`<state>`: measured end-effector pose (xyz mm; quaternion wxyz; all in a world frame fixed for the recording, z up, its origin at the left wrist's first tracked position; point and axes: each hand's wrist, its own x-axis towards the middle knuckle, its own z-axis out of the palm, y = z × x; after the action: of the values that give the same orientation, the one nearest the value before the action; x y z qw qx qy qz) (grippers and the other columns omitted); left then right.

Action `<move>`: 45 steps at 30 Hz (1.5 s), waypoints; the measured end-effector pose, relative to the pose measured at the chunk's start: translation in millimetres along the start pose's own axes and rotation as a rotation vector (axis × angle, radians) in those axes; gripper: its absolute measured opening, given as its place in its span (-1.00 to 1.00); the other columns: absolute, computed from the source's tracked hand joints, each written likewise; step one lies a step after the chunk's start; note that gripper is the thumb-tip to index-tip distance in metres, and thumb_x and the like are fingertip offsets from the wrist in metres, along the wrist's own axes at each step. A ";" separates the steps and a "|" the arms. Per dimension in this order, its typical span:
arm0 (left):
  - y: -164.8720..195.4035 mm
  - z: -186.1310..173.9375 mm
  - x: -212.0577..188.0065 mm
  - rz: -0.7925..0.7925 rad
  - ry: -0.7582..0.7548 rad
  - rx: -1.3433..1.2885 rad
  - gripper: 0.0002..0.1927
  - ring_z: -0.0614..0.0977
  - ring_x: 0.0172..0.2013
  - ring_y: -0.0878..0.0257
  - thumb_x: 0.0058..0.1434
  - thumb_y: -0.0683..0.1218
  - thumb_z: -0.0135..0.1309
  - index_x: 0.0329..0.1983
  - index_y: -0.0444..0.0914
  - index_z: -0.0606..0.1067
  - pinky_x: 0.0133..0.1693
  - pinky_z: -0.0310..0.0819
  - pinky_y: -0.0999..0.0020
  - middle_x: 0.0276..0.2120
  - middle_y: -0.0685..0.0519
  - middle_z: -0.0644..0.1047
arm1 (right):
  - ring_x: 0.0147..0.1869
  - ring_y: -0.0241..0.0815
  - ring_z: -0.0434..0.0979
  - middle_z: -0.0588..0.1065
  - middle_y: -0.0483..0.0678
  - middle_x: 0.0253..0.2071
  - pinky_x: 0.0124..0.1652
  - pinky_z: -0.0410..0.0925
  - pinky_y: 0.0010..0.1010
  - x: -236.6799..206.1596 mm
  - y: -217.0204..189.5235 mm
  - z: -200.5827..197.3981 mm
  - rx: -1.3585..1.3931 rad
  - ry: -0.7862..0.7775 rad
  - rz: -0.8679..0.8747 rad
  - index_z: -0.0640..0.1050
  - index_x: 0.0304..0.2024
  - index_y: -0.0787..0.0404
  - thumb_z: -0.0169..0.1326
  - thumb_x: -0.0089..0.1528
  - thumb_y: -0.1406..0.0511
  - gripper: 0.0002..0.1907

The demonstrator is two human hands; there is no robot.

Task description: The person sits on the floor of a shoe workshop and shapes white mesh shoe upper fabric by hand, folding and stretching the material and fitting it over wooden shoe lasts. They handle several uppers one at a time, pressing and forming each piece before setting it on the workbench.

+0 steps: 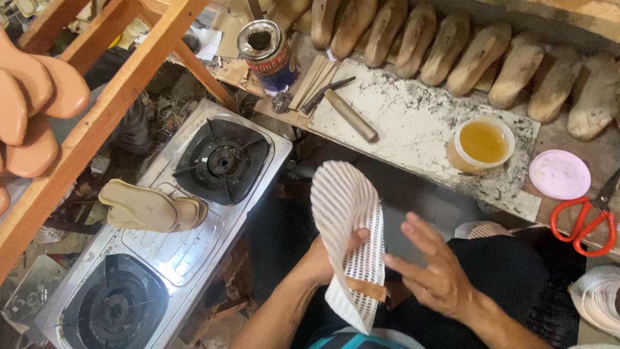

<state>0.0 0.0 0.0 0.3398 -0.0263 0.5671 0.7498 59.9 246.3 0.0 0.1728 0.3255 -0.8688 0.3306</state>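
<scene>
Here, left grip [323, 258] clenched on ribbed white shoe upper [345, 220], thumb across its face. Right grip [433, 271] released, fingers spread, just beside upper's right edge. Glue tub [481, 143] on tabletop [413, 123] beyond.

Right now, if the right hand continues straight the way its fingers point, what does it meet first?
Most likely the striped white shoe upper held in the left hand. The right hand is open, its fingers pointing left toward it; depth is unclear.
</scene>
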 end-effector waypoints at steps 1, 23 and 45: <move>4.2 2.7 -1.4 -0.014 0.016 0.033 -0.50 0.68 -0.40 0.22 0.28 0.07 0.19 0.10 -0.41 0.53 -0.39 0.61 0.35 -0.30 -0.12 0.64 | 0.56 0.21 0.09 0.08 -0.04 0.51 0.39 0.19 0.09 3.8 1.7 -1.0 -0.038 0.026 0.001 0.50 0.21 -0.23 0.25 0.01 0.41 -0.28; 29.2 30.3 -25.7 -0.061 -0.066 -0.119 -0.68 0.66 -0.48 0.25 0.28 -0.02 0.13 -0.03 -0.34 0.53 -0.47 0.59 0.41 -0.41 0.00 0.62 | 0.56 0.27 0.08 0.12 0.19 0.47 0.39 0.13 0.05 5.2 -13.4 6.6 0.099 0.089 0.057 0.56 0.15 0.02 0.24 0.00 0.49 -0.35; -36.2 56.9 -2.7 0.310 -0.175 0.323 -0.59 0.57 0.03 0.25 0.36 -0.10 -0.02 0.23 -0.35 0.42 0.06 0.45 0.39 0.04 -0.02 0.57 | 0.15 -0.06 0.53 0.47 0.16 0.11 0.11 0.42 -0.24 -71.7 -67.2 45.6 0.856 0.718 0.665 0.00 0.55 0.36 0.27 0.16 0.55 0.02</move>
<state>41.3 52.7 -8.8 0.2681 0.1809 0.6453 0.6921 153.9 209.1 -38.8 0.1961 -0.0516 -0.6029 0.7716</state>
